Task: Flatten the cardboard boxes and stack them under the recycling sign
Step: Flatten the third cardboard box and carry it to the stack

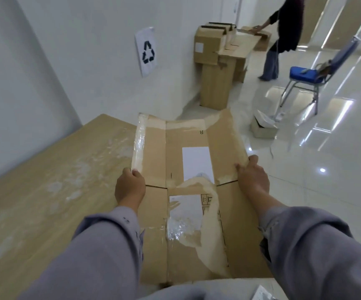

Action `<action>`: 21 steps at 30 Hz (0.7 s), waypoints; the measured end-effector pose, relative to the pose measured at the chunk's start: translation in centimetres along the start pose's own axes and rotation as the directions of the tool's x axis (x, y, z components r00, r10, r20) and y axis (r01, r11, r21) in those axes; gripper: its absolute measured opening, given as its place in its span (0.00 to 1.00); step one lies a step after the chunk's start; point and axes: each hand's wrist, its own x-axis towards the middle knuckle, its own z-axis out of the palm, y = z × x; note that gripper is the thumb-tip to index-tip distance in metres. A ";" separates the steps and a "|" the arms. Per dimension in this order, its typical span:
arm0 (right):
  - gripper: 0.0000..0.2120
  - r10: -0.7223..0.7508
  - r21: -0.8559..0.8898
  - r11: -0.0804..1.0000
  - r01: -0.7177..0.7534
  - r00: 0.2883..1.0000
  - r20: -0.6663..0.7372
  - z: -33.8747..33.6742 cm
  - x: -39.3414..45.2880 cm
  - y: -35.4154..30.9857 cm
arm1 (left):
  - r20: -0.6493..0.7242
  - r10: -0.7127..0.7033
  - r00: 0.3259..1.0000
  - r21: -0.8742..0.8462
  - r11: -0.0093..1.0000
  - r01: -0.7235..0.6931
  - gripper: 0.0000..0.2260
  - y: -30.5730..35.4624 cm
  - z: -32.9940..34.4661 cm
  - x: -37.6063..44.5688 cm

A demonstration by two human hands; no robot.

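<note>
Left hand and right hand each grip a side edge of the flattened box, held over the desk's right edge. Torn facing and loose tape may let it slip short of the sign.

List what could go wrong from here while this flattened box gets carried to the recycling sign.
1. The left hand and right hand pinch only the edges of the flattened box; it could sag or slip.
2. Loose clear tape on its left flap may snag or stick.
3. The glossy floor looks slippery, and the held box hides the footing below.
</note>
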 end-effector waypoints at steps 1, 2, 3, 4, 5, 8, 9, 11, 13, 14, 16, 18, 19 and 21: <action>0.16 0.020 0.019 1.000 -0.020 1.000 -0.019 -0.1 1.0 0.1 | 0.002 0.027 1.000 -0.002 1.000 -0.027 0.14 1.2 0.6 1.2; 0.16 0.039 0.037 0.999 -0.037 0.999 -0.038 -0.2 2.1 0.2 | 0.008 0.056 0.998 -0.004 0.998 -0.056 0.14 2.5 1.3 2.4; 0.16 0.050 0.052 0.998 -0.047 0.997 -0.057 -0.3 3.3 0.1 | 0.015 0.086 0.996 -0.005 0.996 -0.086 0.13 3.8 2.0 3.7; 0.16 0.056 0.063 0.997 -0.051 0.995 -0.078 -0.4 4.7 -0.1 | 0.022 0.112 0.994 -0.009 0.994 -0.111 0.13 5.3 2.8 5.1; 0.16 0.056 0.065 0.997 -0.050 0.994 -0.099 -0.5 6.2 -0.3 | 0.028 0.134 0.991 -0.017 0.991 -0.134 0.13 6.8 3.5 6.4; 0.16 0.060 0.068 0.997 -0.049 0.984 -0.170 -1.3 11.2 -1.5 | 0.050 0.195 0.980 -0.068 0.979 -0.191 0.13 11.8 5.8 10.5; 0.16 0.060 0.068 0.997 -0.047 0.979 -0.197 -1.7 12.9 -2.0 | 0.059 0.215 0.975 -0.087 0.974 -0.210 0.13 13.6 6.5 11.7; 0.15 0.061 0.073 0.996 -0.044 0.966 -0.251 -2.4 15.9 -2.8 | 0.071 0.250 0.966 -0.119 0.963 -0.241 0.12 16.8 8.0 13.9; 0.14 0.056 0.071 0.997 -0.037 0.953 -0.298 -2.9 18.5 -3.4 | 0.074 0.283 0.956 -0.141 0.952 -0.270 0.12 19.5 9.5 15.9; 0.14 0.055 0.071 0.997 -0.034 0.947 -0.318 -3.2 19.7 -3.5 | 0.074 0.292 0.953 -0.148 0.949 -0.279 0.13 20.6 10.4 16.8; 0.14 0.058 0.074 0.997 -0.034 0.936 -0.347 -3.6 22.0 -3.6 | 0.081 0.306 0.949 -0.153 0.944 -0.292 0.15 22.8 12.2 18.5; 0.14 0.070 0.072 0.996 -0.047 0.927 -0.369 -3.9 24.4 -3.1 | 0.092 0.323 0.942 -0.157 0.939 -0.306 0.15 24.9 14.1 19.7; 0.13 0.079 0.072 0.996 -0.056 0.923 -0.376 -4.0 25.6 -2.8 | 0.097 0.330 0.939 -0.160 0.936 -0.313 0.14 26.0 15.1 20.2; 0.13 0.093 0.060 0.995 -0.076 0.918 -0.384 -4.1 28.2 -1.9 | 0.117 0.342 0.933 -0.149 0.934 -0.324 0.13 28.0 17.3 21.1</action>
